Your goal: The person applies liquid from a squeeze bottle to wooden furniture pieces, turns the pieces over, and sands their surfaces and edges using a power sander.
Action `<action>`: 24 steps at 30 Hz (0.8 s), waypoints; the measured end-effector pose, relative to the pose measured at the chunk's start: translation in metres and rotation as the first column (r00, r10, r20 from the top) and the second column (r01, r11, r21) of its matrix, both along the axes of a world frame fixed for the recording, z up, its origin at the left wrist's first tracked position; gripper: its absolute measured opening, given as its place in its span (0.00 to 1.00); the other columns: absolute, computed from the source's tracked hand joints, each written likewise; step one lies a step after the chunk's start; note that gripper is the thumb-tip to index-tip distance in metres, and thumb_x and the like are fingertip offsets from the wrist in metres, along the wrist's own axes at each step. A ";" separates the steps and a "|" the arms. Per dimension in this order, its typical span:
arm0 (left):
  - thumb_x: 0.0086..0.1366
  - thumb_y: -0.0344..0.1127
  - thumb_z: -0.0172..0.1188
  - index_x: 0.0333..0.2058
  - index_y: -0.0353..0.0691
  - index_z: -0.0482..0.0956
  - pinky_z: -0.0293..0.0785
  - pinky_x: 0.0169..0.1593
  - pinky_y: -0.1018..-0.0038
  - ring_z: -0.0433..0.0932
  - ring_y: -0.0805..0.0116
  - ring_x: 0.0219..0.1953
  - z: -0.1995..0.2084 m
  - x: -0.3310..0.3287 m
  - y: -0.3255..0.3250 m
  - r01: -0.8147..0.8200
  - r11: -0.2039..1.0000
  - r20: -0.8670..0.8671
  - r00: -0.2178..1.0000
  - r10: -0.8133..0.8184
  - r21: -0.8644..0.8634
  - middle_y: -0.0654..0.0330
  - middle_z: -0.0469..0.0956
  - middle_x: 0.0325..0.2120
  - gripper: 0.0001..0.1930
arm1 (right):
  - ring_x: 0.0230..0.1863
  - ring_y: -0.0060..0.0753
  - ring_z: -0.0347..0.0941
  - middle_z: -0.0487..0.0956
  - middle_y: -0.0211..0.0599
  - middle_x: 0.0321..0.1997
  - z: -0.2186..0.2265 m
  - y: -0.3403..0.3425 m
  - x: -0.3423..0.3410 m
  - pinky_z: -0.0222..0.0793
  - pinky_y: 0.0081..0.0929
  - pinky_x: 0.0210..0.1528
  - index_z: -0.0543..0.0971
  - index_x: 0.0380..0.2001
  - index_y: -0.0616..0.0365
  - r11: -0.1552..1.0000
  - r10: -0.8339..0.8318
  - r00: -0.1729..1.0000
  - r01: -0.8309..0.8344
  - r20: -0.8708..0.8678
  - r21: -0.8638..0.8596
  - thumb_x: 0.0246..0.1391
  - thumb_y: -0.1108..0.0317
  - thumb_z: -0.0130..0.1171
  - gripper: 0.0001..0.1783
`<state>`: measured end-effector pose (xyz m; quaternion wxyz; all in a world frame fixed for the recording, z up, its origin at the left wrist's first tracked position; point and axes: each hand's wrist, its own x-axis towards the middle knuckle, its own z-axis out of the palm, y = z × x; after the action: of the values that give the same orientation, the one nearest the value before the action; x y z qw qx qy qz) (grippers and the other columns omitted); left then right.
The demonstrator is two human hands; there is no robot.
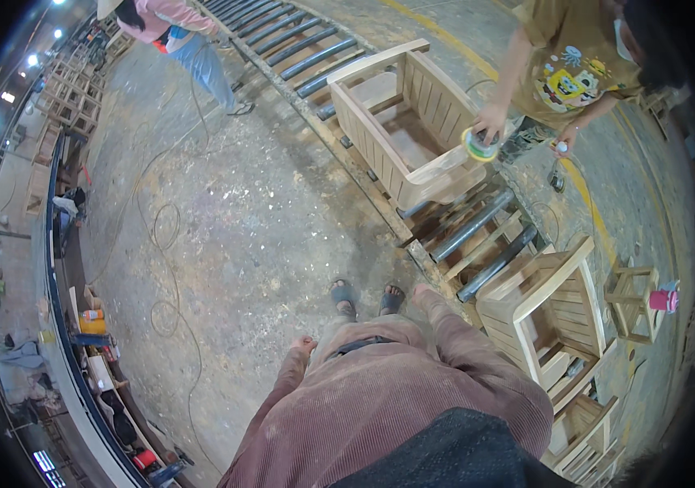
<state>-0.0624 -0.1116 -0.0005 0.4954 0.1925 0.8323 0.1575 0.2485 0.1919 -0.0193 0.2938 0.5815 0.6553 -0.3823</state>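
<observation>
My left hand (304,344) hangs beside my left hip, its fingers loosely curled, and nothing shows in it. On the other side, my right hand (423,291) is low in front of my right thigh, near the edge of the roller conveyor (412,250); its fingers are too small and hidden to read. Closest to my right arm stands a slatted wooden chair frame (526,281) on the conveyor. Farther along the rollers sits another wooden armchair frame (355,106) with slatted sides. A co-worker's hand (490,122) presses a round yellow-green-rimmed sander (479,145) against its rail.
Hoses or cables (156,228) loop across the concrete floor at left. A long bench (91,358) with tools and bottles runs along the left. Another person (193,53) walks at far left. A wooden stool (633,305) with a pink container (663,301) stands at right.
</observation>
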 end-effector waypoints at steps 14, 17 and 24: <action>0.52 0.60 0.54 0.48 0.39 0.71 0.62 0.51 0.67 0.68 0.60 0.49 -0.029 -0.124 -0.042 -0.154 0.978 0.404 0.893 0.198 -0.139 0.54 0.71 0.47 0.33 | 0.49 0.42 0.69 0.73 0.44 0.46 0.016 -0.025 -0.133 0.65 0.34 0.50 0.75 0.41 0.55 0.975 0.223 0.969 -0.221 0.110 -0.032 0.39 0.59 0.61 0.23; 0.50 0.59 0.56 0.49 0.40 0.70 0.61 0.53 0.66 0.66 0.59 0.52 0.008 -0.163 -0.044 -0.129 0.988 0.333 0.931 0.150 -0.086 0.53 0.69 0.48 0.34 | 0.48 0.43 0.69 0.74 0.45 0.45 0.029 -0.033 -0.196 0.65 0.34 0.50 0.77 0.39 0.54 0.979 0.205 0.978 -0.205 0.047 -0.001 0.39 0.56 0.62 0.22; 0.47 0.56 0.61 0.45 0.44 0.74 0.67 0.45 0.65 0.72 0.62 0.43 -0.045 -0.247 -0.103 -0.138 0.984 0.060 0.988 0.145 -0.108 0.55 0.75 0.40 0.29 | 0.48 0.45 0.69 0.74 0.48 0.44 -0.001 -0.012 -0.338 0.64 0.34 0.49 0.77 0.38 0.55 0.936 0.351 0.926 -0.348 -0.138 0.047 0.44 0.62 0.50 0.17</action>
<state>-0.3097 -0.2142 -0.0459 0.5200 0.1013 0.8338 0.1553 -0.0897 0.1797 -0.0205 0.3026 0.4292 0.7721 -0.3578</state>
